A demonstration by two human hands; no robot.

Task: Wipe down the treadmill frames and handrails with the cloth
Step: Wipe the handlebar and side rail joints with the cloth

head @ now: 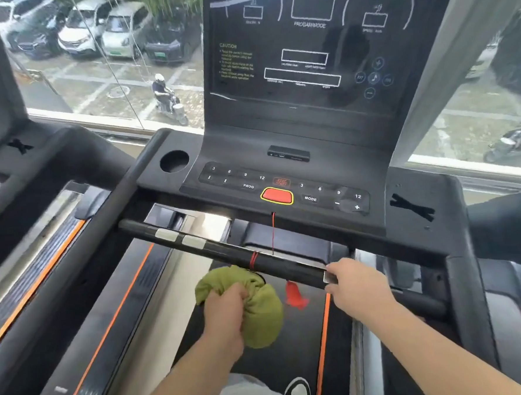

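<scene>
Green cloth (260,307), bunched into a ball, sits in the left hand (223,315) — the grip is closed round it, fingers curled into the folds. The cloth hangs just below the near side of the bar (225,248), its top edge meeting the bar near the middle, where a red cord (273,233) is wound round it. The right hand (356,286) is further right on the same bar, its grip wrapped over a silver plate there. A red clip (294,296) dangles under the bar between the two hands. Beyond the bar lies the console (281,165), with a red button (277,196) in a yellow ring at its near edge and a round cup holder (174,161) at its far left. A dark screen (305,48) stands up behind it. Below the hands runs the belt (293,363), edged with orange stripes — another treadmill (57,240) stands to the left.
</scene>
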